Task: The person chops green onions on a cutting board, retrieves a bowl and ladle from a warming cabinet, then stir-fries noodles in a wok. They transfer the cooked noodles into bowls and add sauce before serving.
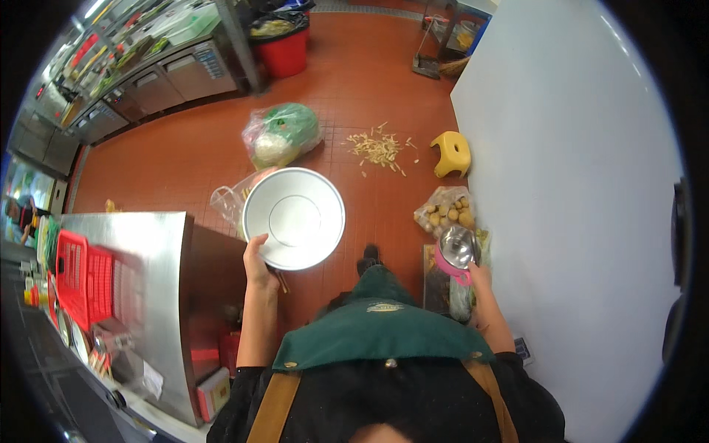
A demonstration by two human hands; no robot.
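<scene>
My left hand (pixel 259 268) grips the near-left rim of a round, shallow metal bowl (pixel 296 216), thumb over the inside edge. Nothing shows inside the bowl. On the right, my right hand (pixel 479 279) holds a small pink cup with a steel lining (pixel 458 248); a pink handle (pixel 462 278) shows beside my fingers. What else the right hand may touch is hidden. Beyond that cup lies a clear plastic bag of potatoes (pixel 443 213) on the floor.
A steel counter (pixel 149 238) with a red plastic basket (pixel 83 277) stands at left. Filled plastic bags (pixel 282 133), scattered pale strips (pixel 379 147) and a yellow stool (pixel 453 154) are on the red tiles. A white wall-like surface (pixel 565 194) borders the right; a red bin (pixel 282 52) stands far off.
</scene>
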